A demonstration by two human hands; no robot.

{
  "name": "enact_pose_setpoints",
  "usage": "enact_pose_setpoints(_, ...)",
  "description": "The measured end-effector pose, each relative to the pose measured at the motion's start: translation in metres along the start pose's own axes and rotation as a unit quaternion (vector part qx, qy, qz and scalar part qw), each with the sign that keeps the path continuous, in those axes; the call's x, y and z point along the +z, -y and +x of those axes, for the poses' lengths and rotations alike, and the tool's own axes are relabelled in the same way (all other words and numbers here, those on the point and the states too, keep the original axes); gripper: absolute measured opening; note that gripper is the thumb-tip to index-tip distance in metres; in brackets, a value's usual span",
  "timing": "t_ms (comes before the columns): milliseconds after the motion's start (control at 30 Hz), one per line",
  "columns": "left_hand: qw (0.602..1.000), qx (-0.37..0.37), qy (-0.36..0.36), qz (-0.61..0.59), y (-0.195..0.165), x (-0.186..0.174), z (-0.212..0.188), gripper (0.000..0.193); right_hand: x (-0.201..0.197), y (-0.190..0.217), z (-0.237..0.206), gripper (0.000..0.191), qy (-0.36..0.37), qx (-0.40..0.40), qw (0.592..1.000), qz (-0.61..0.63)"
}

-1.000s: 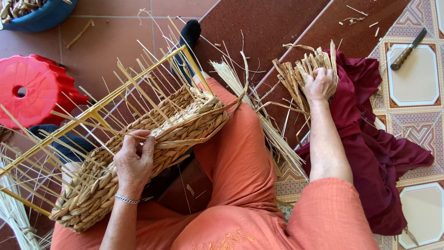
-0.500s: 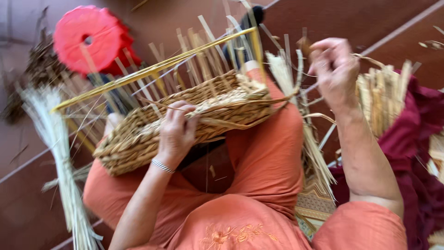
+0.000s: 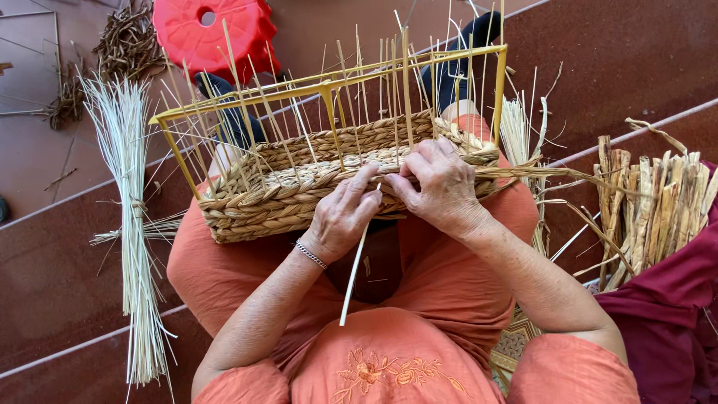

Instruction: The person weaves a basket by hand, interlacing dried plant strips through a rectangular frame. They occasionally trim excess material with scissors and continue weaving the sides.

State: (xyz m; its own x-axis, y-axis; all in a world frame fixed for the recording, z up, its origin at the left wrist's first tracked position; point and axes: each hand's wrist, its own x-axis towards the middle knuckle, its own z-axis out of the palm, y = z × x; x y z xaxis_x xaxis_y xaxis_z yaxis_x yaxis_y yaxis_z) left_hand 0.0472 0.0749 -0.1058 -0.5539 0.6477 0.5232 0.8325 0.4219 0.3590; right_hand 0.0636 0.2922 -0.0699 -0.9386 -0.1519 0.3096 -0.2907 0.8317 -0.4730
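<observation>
A half-woven basket point(image 3: 299, 187) lay across the person's lap, its long axis running from the lower left up toward the right, its open side turned away from the person. A yellow wire frame point(image 3: 329, 82) stood above the woven wall, with thin upright stalks poking up through it. The left hand point(image 3: 340, 217) rested on the near wall of the basket, fingers curled and pinching a pale stick point(image 3: 354, 273) that slanted down toward the person's body. The right hand point(image 3: 441, 187) sat just beside it, touching the rim, fingers bent and pressing on the weave; whether it gripped a strand could not be told. Half a second earlier the right hand had been raised near the dry reeds point(image 3: 651, 202) on the right, away from the basket. A bundle of pale stalks point(image 3: 131, 224) lay on the floor to the left, a red stool point(image 3: 213, 34) beyond the basket.
</observation>
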Motion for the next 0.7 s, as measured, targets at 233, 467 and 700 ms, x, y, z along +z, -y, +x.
enact_pose_setpoints(233,0.988,-0.119,-0.050,-0.089,0.011,0.027,0.014,0.010,0.018,-0.004,0.000,0.030,-0.009,-0.024,0.998,-0.054)
enact_pose_setpoints(467,0.955,-0.286,0.041,-0.069,0.023,0.043,0.038,0.063,-0.012,-0.011,-0.020,0.027,-0.059,-0.088,0.992,-0.073)
enact_pose_setpoints(700,0.942,-0.257,0.212,0.041,0.022,0.053,0.049,0.028,-0.033,-0.021,-0.036,0.025,0.102,-0.011,0.995,-0.016)
